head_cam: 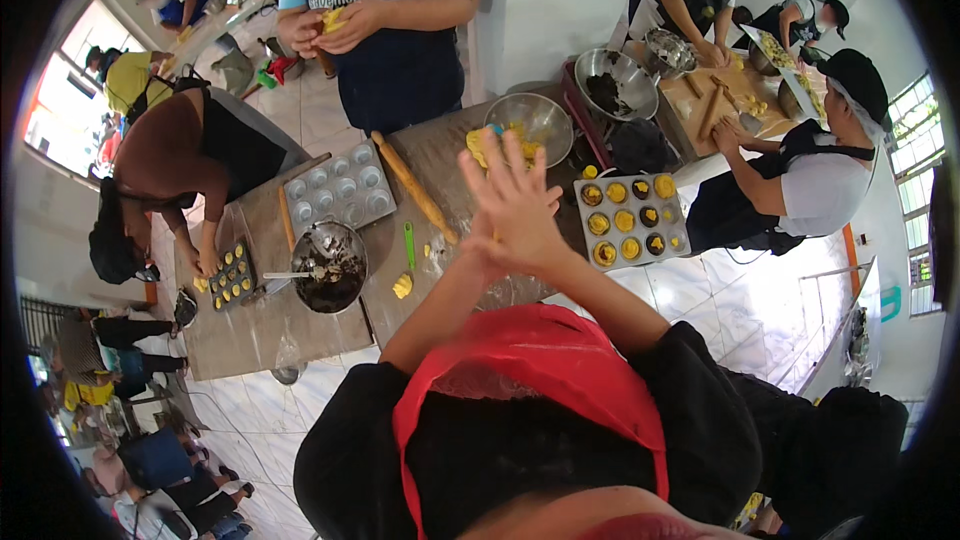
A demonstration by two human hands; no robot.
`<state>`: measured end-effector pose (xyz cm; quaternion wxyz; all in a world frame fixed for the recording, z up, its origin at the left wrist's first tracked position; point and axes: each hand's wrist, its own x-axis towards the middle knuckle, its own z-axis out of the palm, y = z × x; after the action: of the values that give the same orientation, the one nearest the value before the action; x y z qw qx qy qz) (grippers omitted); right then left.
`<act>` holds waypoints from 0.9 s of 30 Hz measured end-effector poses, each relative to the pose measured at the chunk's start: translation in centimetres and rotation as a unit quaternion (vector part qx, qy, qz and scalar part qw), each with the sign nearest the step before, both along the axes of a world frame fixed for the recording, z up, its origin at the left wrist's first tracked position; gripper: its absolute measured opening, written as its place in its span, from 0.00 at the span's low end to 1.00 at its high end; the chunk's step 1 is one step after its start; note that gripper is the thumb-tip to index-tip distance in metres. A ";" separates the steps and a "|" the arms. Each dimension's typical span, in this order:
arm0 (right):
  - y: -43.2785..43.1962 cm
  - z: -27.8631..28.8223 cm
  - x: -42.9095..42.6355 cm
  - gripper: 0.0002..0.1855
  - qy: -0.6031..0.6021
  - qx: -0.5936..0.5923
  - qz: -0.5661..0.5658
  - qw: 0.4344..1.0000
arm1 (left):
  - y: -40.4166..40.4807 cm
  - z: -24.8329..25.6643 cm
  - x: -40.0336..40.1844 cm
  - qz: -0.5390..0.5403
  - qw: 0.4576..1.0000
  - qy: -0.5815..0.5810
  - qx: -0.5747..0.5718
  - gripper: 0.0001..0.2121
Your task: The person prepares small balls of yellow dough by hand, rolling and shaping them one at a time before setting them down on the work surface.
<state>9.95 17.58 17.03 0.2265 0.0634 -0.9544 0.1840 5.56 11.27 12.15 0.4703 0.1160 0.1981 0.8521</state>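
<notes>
My right hand [517, 199] lies across my left hand [484, 251], palm toward palm, above the table. The right hand's fingers are extended and spread. Most of the left hand is covered, and whatever may be between the palms is hidden. Just beyond the fingertips are a lump of yellow dough [475, 148] and a steel mixing bowl [553, 126] with yellow dough inside. To the right, a muffin tin [651, 242] holds yellow dough cups, some with dark filling. A wooden rolling pin [415, 187] lies left of my hands.
On the left are another muffin tin [381, 201], a bowl of dark filling [341, 286], a green measuring spoon [409, 244] and a dough piece [403, 286]. A co-worker [390, 52] stands opposite, holding dough. Other people work at both sides; a bowl [643, 101] stands at back right.
</notes>
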 end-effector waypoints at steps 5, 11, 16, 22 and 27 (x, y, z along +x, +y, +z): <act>0.7 -0.9 1.4 0.47 -0.019 -0.005 0.095 0.995 | -0.8 0.1 -1.3 -0.039 0.997 -0.051 0.031 0.33; -0.1 -0.6 -0.4 0.44 0.038 -0.048 0.007 0.998 | -0.6 -0.5 -0.6 -0.075 0.994 -0.080 0.019 0.33; 2.6 -0.1 0.3 0.31 0.099 -0.486 0.058 0.866 | -2.1 0.4 -1.3 -0.043 0.990 -0.114 0.071 0.33; 1.3 -1.0 1.5 0.32 0.005 -0.115 0.057 0.992 | -2.2 1.4 -1.8 0.018 0.996 -0.077 0.049 0.33; -0.1 -1.4 1.9 0.31 0.044 -0.258 0.063 0.963 | -1.8 0.6 -2.1 0.071 0.994 -0.054 0.062 0.32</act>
<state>11.85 17.44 15.63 0.2652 0.0709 -0.8575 0.4351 3.44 9.47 12.74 0.4110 0.0838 0.1270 0.8988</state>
